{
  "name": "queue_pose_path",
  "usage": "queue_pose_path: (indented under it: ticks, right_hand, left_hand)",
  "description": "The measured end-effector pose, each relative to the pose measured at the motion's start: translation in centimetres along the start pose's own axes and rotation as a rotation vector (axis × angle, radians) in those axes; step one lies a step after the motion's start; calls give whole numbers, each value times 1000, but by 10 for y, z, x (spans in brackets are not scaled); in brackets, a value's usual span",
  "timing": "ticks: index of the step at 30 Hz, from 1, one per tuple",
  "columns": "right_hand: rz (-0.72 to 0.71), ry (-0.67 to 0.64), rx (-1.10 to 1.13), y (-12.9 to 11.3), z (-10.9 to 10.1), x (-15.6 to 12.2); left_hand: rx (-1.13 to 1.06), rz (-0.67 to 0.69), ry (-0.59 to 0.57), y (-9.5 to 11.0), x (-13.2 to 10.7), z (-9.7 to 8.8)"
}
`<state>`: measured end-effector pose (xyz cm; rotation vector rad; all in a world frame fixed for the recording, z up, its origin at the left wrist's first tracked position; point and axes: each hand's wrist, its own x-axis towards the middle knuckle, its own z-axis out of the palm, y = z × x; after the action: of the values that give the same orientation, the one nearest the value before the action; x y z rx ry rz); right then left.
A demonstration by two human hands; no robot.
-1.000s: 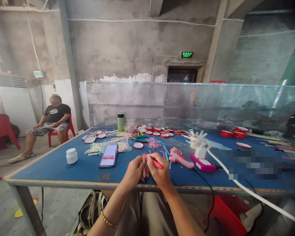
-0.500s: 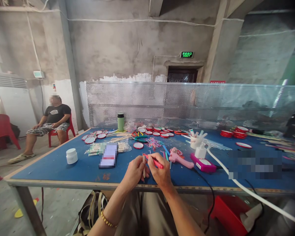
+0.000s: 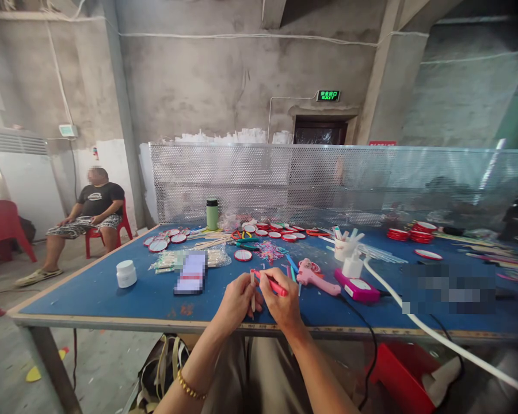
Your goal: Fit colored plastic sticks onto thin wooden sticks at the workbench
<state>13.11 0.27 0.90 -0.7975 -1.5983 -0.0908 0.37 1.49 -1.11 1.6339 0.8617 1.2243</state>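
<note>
Close to the table's front edge, my left hand is closed around a flat wooden stick, which stands almost upright. My right hand grips a red pen slantwise, its tip end at the upper part of the stick. Both hands are side by side, fingers nearly touching. A phone lies left of my left hand. Just beyond my right hand is a pink glue gun. Small colourful pieces are scattered behind the hands.
Round red-rimmed discs, pliers, a white jar, a green bottle and a cup of glue sticks stand or lie on the blue table. A white cable crosses the right side. One person sits at left.
My hands, the stick and the pen look practically unmoved. At the far right edge, another person's hand has shifted mostly out of view.
</note>
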Motion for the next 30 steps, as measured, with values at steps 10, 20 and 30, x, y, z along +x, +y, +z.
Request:
queue_pose_path:
  ticks: [10,20,30]
  right_hand:
    - [0,-8,-6,0,0,0]
    - [-3,-33,7,-1,-1,0]
    - [-2,-47,19,-1,0,1]
  left_hand:
    - [-4,4,8,0,1,1]
    - [6,17,10,-1,0,0]
    - [11,11,9,-1,1,1]
